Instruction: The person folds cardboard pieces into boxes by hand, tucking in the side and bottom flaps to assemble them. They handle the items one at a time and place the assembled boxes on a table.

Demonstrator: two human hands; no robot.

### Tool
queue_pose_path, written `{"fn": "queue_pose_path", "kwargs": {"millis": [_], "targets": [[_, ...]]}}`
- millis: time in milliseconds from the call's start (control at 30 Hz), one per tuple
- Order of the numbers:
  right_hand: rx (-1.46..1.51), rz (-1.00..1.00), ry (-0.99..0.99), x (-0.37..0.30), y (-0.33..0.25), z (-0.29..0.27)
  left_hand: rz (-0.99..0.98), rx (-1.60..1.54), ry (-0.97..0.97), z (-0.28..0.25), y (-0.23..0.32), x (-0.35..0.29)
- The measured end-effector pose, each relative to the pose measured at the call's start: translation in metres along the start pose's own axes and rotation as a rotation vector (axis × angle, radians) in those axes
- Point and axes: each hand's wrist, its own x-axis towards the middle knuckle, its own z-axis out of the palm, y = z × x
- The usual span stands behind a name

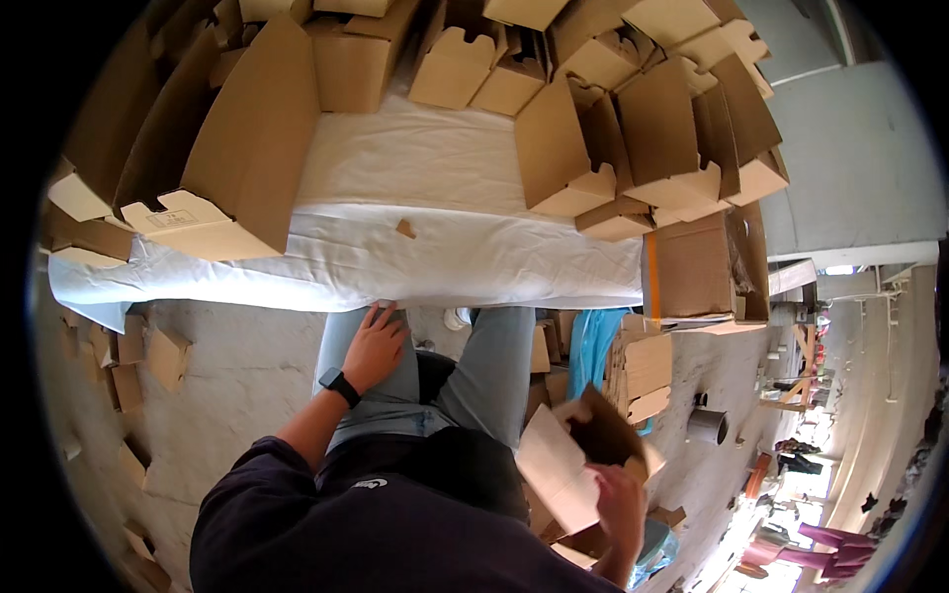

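We're seated at a tbl draped in white cloth (415, 163), lap under its front edge. Our L hand (380, 346) lies palm down on our L thigh, fingers a bit spread, holding nothing, fingertips right by the cloth's edge; dark smartwatch (341, 387) on that wrist. Our R hand (621, 499) is down by our R hip, fingers bent in on the near edge of a brown cardboard carton (559, 466), so we've got hold of it there; exact finger placement partly hidden. Carton's tilted, top open, dark inside showing, beside our R thigh & below tbl height.

On the tbl: tall open boxes (252, 138) at L, more open boxes (662, 128) at R, some along the back, plus a small cardboard scrap (405, 228) approx mid-front. Box w/ orange strip (697, 272) at the R front corner. Below that, blue plastic (591, 356) next to stacked cardboard (641, 371). Grey bin (707, 426) on the floor further R; loose boxes (170, 358) on the floor at L
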Motion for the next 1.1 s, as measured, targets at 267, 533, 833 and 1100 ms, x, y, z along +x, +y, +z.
{"fn": "queue_pose_path", "kwargs": {"millis": [267,533,833,1100], "targets": [[0.124,-0.511,0.169,0.098,-0.042,-0.083,0.018,-0.442,0.132,-0.045,-0.017,-0.026],[0.29,-0.676,0.291,0.15,-0.064,-0.095,0.128,-0.095,0.644,-0.127,0.026,0.069],[0.379,-0.859,0.336,0.172,-0.042,-0.076,-0.813,-0.107,0.252,-0.089,0.016,-0.099],[0.568,-1.23,0.408,0.214,-0.074,-0.06,-0.659,-0.286,0.297,-0.056,-0.011,-0.244]]}}
